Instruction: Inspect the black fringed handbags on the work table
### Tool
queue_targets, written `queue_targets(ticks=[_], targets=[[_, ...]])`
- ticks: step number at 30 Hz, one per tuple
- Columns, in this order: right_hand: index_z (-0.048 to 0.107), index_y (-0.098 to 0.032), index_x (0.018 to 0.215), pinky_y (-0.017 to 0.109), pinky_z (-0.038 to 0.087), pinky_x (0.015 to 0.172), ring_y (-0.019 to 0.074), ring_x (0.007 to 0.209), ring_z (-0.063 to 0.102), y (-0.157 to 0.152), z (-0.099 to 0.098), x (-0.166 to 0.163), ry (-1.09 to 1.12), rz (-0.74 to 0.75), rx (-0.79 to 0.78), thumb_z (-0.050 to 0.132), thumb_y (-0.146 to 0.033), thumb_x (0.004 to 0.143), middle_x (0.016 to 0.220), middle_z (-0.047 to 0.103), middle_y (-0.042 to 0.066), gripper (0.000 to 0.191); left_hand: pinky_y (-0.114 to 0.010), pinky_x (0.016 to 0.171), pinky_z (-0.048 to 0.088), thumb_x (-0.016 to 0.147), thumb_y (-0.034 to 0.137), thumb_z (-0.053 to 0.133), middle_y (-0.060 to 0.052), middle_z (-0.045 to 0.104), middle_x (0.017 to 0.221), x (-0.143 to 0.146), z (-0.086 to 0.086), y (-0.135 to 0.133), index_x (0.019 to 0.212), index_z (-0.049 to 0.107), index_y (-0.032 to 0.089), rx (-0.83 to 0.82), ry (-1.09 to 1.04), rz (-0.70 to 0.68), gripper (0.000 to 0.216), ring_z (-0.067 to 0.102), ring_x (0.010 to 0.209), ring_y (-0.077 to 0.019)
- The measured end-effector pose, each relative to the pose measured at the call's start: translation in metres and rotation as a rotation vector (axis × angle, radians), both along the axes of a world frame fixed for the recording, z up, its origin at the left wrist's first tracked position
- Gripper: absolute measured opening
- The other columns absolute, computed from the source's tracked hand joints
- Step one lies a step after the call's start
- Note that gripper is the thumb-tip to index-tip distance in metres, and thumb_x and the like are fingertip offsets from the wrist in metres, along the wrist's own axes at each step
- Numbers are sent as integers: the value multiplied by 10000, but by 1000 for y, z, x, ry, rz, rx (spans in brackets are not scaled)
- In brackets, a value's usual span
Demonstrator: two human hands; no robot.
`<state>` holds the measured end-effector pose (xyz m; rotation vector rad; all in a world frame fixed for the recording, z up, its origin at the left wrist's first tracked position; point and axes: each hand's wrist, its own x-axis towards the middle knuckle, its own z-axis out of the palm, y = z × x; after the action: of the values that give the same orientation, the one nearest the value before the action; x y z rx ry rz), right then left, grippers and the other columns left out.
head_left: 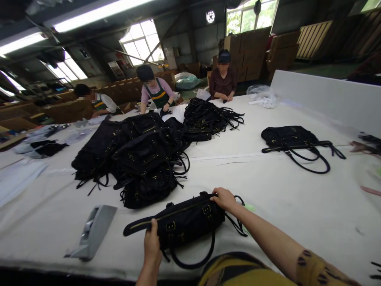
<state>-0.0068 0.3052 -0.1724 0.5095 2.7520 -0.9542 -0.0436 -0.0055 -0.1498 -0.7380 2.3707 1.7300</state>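
**Both hands on a black handbag, no readable branding anywhere**

The black handbag (184, 222) lies on its side at the near edge of the white surface (297, 206), right in front of the wearer. Left hand (152, 242) is clamped on the bag's left end, thumb on top by the flat strap end. Right hand (225, 198) is closed on the bag's upper right corner, fingers curled over the edge. One carry handle loops out toward the wearer.

Relative to that bag: a grey tape dispenser (92, 232) sits just to its left, a big pile of black bags (137, 157) is behind it and a bit left, a heap of black straps (208, 117) is farther back, and a single black bag (293, 139) with long handles lies well off to the back right.

Three other people (222, 79) work at the far side of the surface.

Looked for logos or labels: the hardware on the bags is too small to read, no legible writing.
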Motion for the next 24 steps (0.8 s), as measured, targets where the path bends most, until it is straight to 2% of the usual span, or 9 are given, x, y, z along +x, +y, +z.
queue_targets(ticks=[2,4,7,9,12,15,17,20,24], targets=[[658,-201,994,328,394,814,242,986,571,4,4,-1,14,28,-20,600,-386,793,1036,650,83,279,-456,770,553,760,587,423,-125,682,955,16,0,-9,973,584,154,30,22,6,509,677,839,-271],[661,-205,994,309,397,808,227,981,571,9,9,-4,26,73,-57,612,-386,789,1028,652,71,278,-497,852,520,727,552,482,-137,640,1048,31,3,-16,1030,549,155,0,43,43,504,647,937,-293],[680,-233,955,257,411,745,192,921,590,18,17,-9,26,162,-130,672,-390,742,974,668,28,265,-522,1010,404,688,461,576,-132,577,1134,48,18,-14,1068,531,176,-229,231,80,476,551,1100,-320],[690,-243,935,242,412,699,186,879,597,22,23,-12,11,203,-156,719,-396,691,939,674,16,289,-501,1040,375,733,416,567,-137,577,1121,54,32,-2,1083,545,178,-488,512,-38,424,528,1122,-318],[698,-240,924,256,407,680,209,877,593,24,31,-15,-18,215,-150,745,-413,648,942,671,32,328,-468,1053,356,831,343,486,-163,567,1190,53,38,25,1190,520,162,-745,843,-413,403,495,1182,-302],[705,-230,862,272,399,661,226,845,587,28,37,-13,-57,209,-153,749,-453,621,896,666,47,332,-493,1048,319,868,319,445,-145,524,1333,41,15,47,1272,496,183,-926,857,-749,429,419,1274,-314],[700,-208,765,271,387,632,211,758,577,38,42,-9,-85,201,-183,726,-482,641,773,651,47,302,-522,1041,292,878,327,431,-125,530,1351,30,-10,51,1292,499,197,-1053,805,-878,440,419,1275,-328],[649,-177,612,262,352,570,162,599,516,65,48,5,-119,168,-279,629,-491,740,575,571,28,340,-527,1044,273,888,332,399,-146,522,1360,15,-39,46,1315,486,158,-1147,768,-917,469,430,1266,-333],[603,-162,583,237,297,502,106,502,409,93,49,29,-108,80,-484,640,-419,727,505,497,-19,297,-503,1049,280,885,364,383,-151,533,1348,3,-48,40,1314,485,145,-1154,767,-923,493,440,1260,-317]])
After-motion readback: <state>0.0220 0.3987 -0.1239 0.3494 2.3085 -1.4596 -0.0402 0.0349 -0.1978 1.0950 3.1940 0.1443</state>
